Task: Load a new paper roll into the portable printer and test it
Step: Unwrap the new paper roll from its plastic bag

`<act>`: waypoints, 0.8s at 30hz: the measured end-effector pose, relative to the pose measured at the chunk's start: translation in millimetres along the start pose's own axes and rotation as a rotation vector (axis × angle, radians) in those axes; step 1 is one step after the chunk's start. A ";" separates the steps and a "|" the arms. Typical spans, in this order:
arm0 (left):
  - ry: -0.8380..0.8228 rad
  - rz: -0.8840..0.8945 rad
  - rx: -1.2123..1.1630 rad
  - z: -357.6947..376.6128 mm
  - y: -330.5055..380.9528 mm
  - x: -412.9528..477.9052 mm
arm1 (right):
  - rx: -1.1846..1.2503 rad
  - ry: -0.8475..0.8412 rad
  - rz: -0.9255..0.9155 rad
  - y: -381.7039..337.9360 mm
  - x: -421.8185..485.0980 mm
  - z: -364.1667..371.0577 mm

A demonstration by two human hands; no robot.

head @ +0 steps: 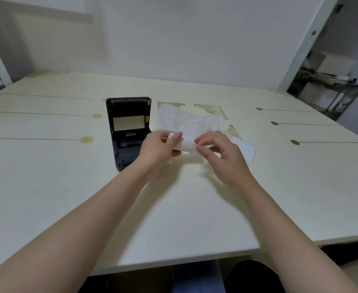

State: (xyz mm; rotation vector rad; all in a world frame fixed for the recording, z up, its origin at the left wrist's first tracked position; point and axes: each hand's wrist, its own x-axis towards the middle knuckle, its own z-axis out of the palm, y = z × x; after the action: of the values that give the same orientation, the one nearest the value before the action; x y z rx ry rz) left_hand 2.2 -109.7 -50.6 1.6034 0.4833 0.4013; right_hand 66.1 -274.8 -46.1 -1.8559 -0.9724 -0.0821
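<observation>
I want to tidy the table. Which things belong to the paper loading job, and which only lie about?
Job: portable printer, lid open; paper roll, held by left hand and right hand.

Lying about: white plastic bag; white paper piece.

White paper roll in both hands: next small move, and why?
Probably peel the loose end free with the right hand while the left hand steadies the white paper roll; right fingertips pinch at its seam, and the dark grey portable printer already stands open.
</observation>
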 end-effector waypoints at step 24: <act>-0.164 0.014 0.385 56.4 1.6 17.0 | -0.668 0.254 0.834 94.7 32.4 -42.9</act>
State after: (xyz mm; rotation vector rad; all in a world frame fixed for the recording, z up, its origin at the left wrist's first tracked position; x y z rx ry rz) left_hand 46.4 -148.5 -54.4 1.9947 0.4410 0.1901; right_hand 164.4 -306.9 -79.9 -2.6428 0.0881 -0.1404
